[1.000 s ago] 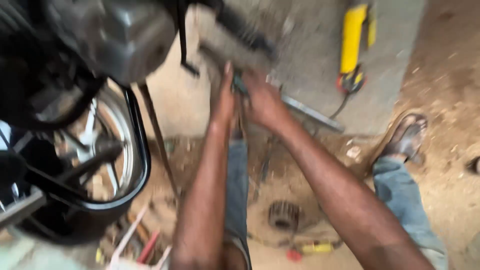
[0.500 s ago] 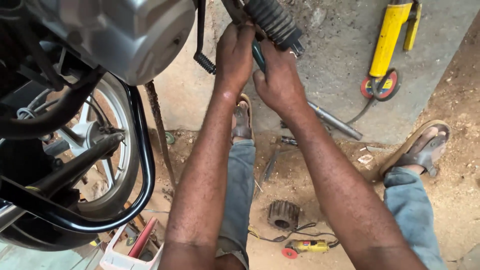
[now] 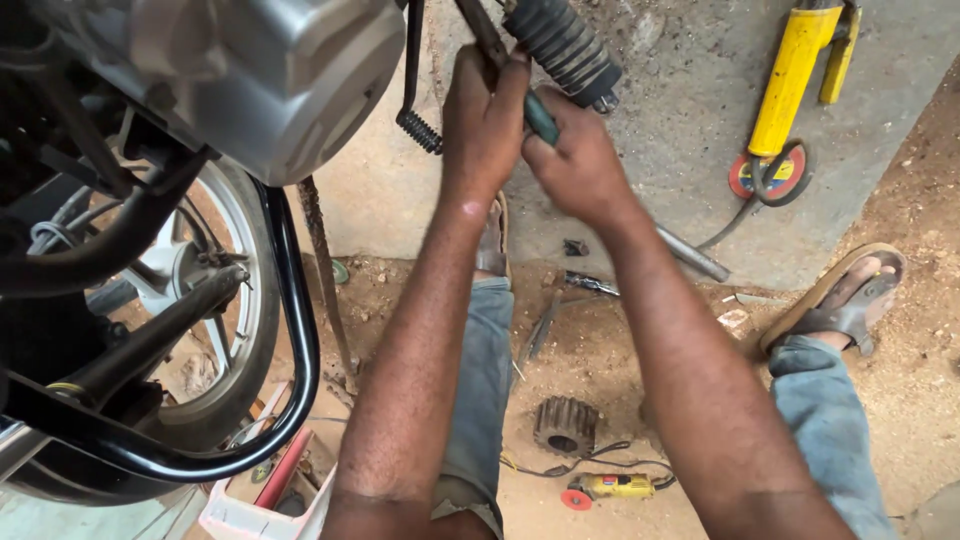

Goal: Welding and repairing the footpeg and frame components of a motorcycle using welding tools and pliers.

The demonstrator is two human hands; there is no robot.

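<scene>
Both hands work at the motorcycle's footrest (image 3: pixel 563 50): the left hand (image 3: pixel 484 120) is clamped on its metal bracket (image 3: pixel 482 35), and the right hand (image 3: pixel 577 165) grips a green-handled tool (image 3: pixel 540 118) beneath it. The footrest is still mounted, so the job looks midway.

A gear sprocket (image 3: pixel 565 426) lies on dirt beside a small yellow grinder (image 3: pixel 610 488).

I see no package, sign or screen here. Only one label shows: a round red and blue one (image 3: pixel 765 172) on the end of the yellow tool (image 3: pixel 792 80), top right.
</scene>
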